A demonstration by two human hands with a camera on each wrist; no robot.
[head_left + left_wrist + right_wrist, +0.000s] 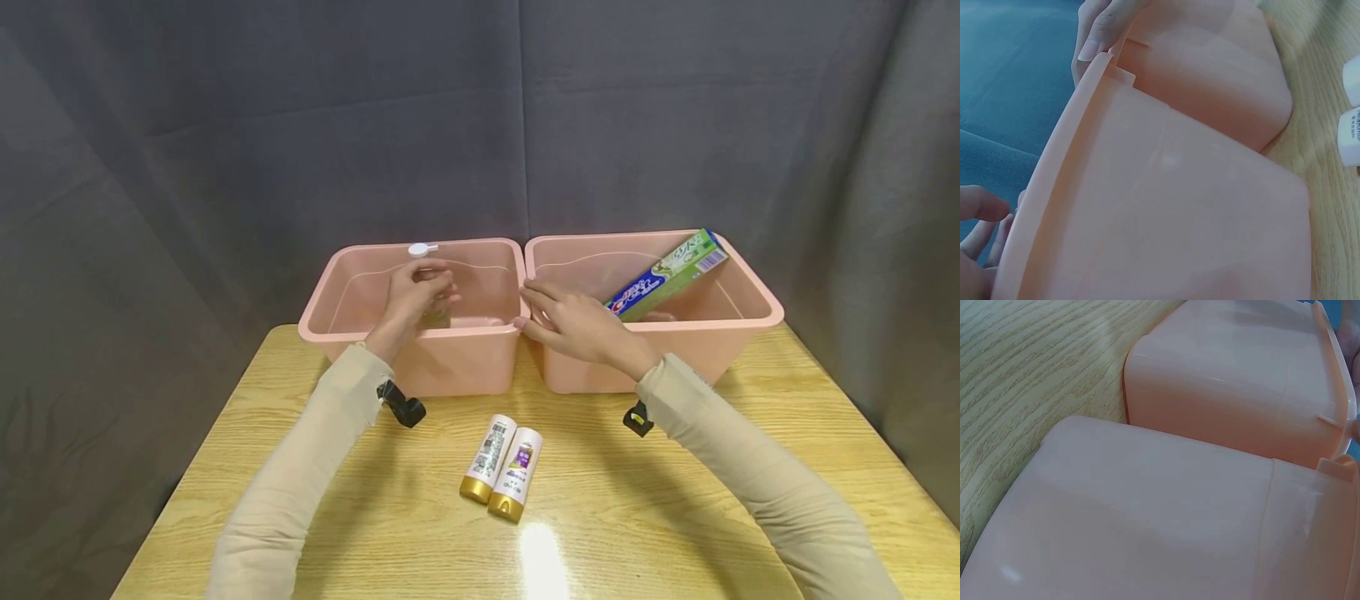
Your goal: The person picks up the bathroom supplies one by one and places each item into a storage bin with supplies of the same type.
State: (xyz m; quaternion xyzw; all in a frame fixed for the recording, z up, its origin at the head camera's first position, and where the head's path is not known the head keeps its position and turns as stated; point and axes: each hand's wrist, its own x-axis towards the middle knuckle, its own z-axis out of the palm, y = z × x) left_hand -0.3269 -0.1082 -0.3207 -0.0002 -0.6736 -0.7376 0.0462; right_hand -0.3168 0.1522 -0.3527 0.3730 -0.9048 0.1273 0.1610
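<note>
My left hand [420, 292] hovers over the left pink bin [360, 337], its fingers bent down inside. Just below them shows a dull, see-through greenish thing [437, 317], mostly hidden; I cannot tell whether the fingers hold it. In the left wrist view the left thumb [985, 203] comes close to the other fingertips behind the rim. My right hand [577, 325] reaches across the near left corner of the right pink bin [720, 327], its extended fingers touching the rims where both bins meet. A green and blue toothpaste box [663, 275] leans inside the right bin.
Two white tubes with gold caps, a left tube [489, 458] and a right tube [516, 473], lie side by side on the wooden table [600, 517]. A small white round-ended piece [420, 249] sits at the left bin's back rim. Dark curtain [450, 125] hangs behind.
</note>
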